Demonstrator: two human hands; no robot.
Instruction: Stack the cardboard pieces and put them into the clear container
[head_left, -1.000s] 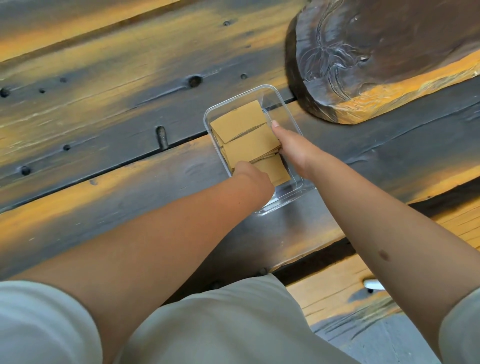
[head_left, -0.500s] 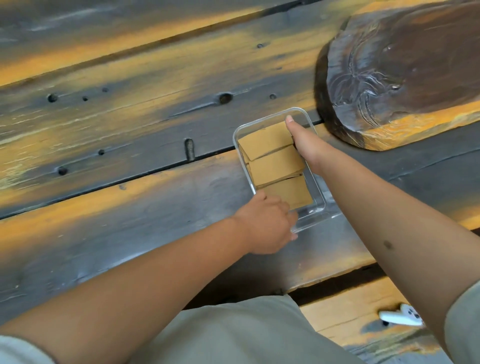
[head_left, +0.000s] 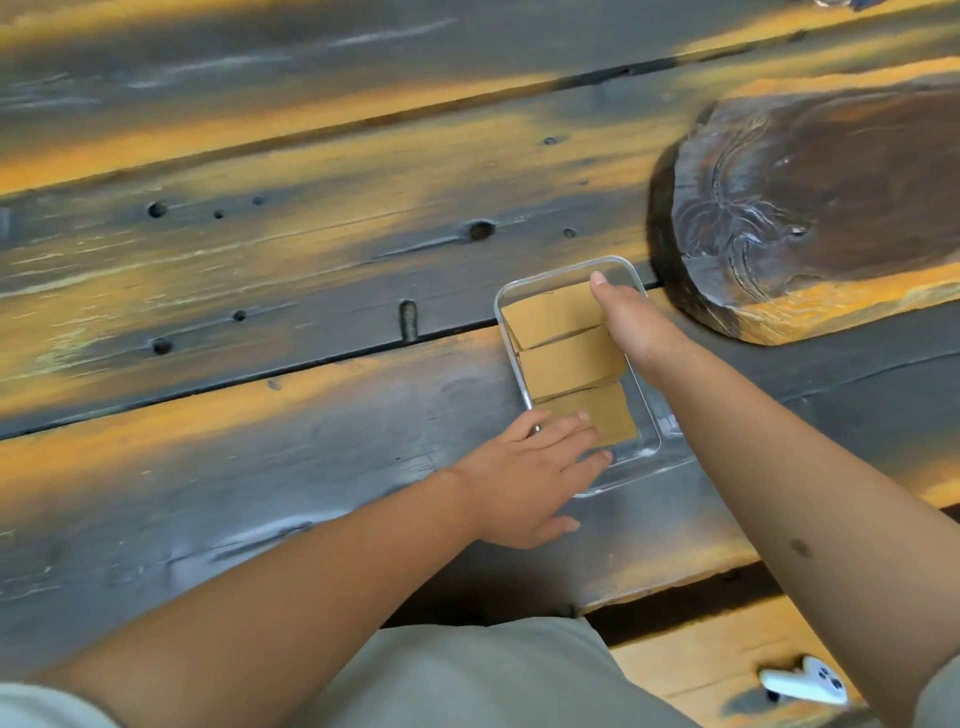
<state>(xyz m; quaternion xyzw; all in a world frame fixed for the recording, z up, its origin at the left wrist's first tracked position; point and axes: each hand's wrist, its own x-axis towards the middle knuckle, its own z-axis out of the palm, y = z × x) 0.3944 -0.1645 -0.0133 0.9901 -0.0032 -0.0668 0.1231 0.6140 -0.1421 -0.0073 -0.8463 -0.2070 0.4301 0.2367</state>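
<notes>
Head view: the left hand (head_left: 530, 478) lies flat, fingers spread, on the near corner of the clear container (head_left: 655, 439), holding nothing. The right hand (head_left: 631, 325) presses the cardboard pieces (head_left: 569, 364), which overlap inside it, on the wooden table (head_left: 260, 415).

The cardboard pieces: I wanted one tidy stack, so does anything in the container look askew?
Yes. The cardboard pieces lie inside the clear container, but fanned out in overlapping steps along its length instead of squared into one stack. The right hand rests on the far pieces; the left hand lies flat at the near corner.
</notes>
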